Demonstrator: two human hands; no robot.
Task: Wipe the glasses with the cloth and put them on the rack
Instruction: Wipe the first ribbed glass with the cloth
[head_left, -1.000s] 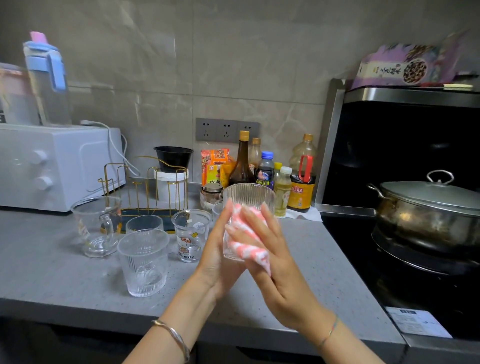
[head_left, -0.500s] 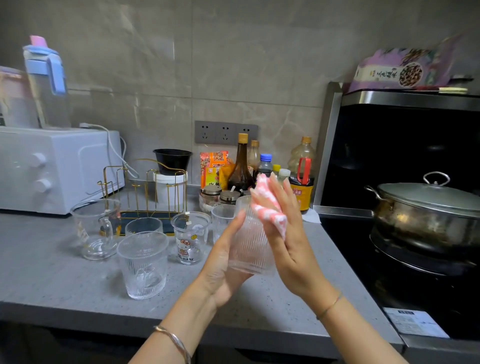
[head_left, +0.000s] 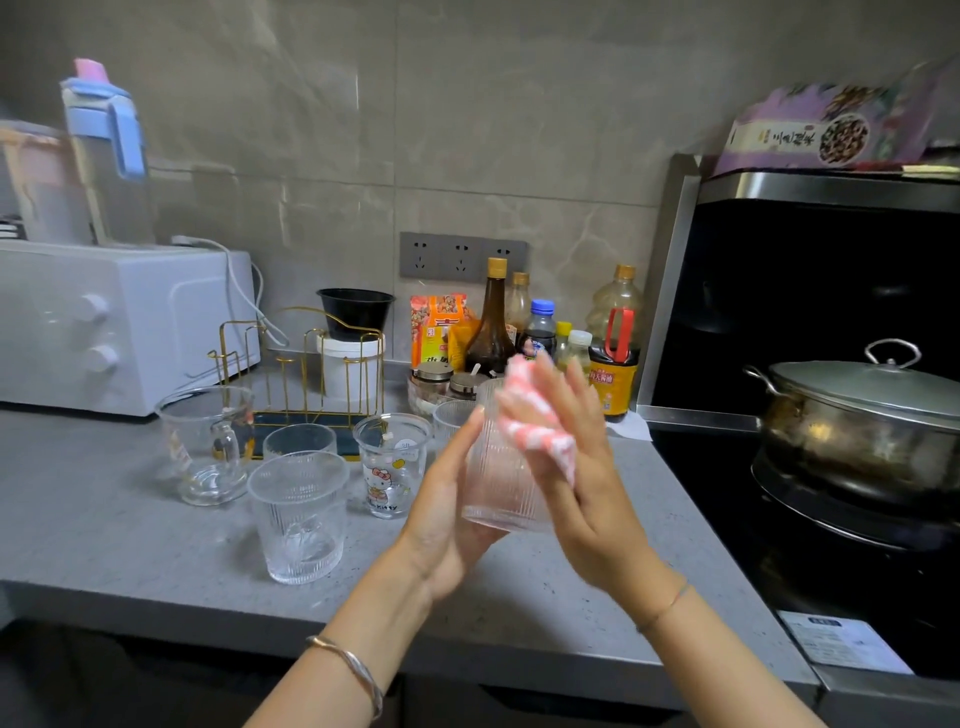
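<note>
A ribbed clear glass (head_left: 496, 483) is held above the counter between both hands. My left hand (head_left: 447, 514) cups its left side and base. My right hand (head_left: 576, 467) presses a pink-and-white cloth (head_left: 535, 421) flat against its right side near the rim, fingers straight. A gold wire rack (head_left: 306, 374) stands at the back, holding no glasses. On the counter wait a ribbed glass (head_left: 301, 514), a cartoon-printed glass (head_left: 392, 462), a handled glass mug (head_left: 208, 441), a smaller glass (head_left: 298, 441) and one partly hidden glass (head_left: 452, 415).
A white microwave (head_left: 114, 322) sits at the left with a blue-lidded jug (head_left: 109, 145) on top. Sauce bottles (head_left: 613, 358), jars and a white tub (head_left: 350, 364) line the wall. At right a lidded steel pot (head_left: 862, 426) rests on a black stove.
The cloth and my right hand slid from the glass's lower front up toward its rim and right side. The glass tilted and shifted slightly right in my left hand.
</note>
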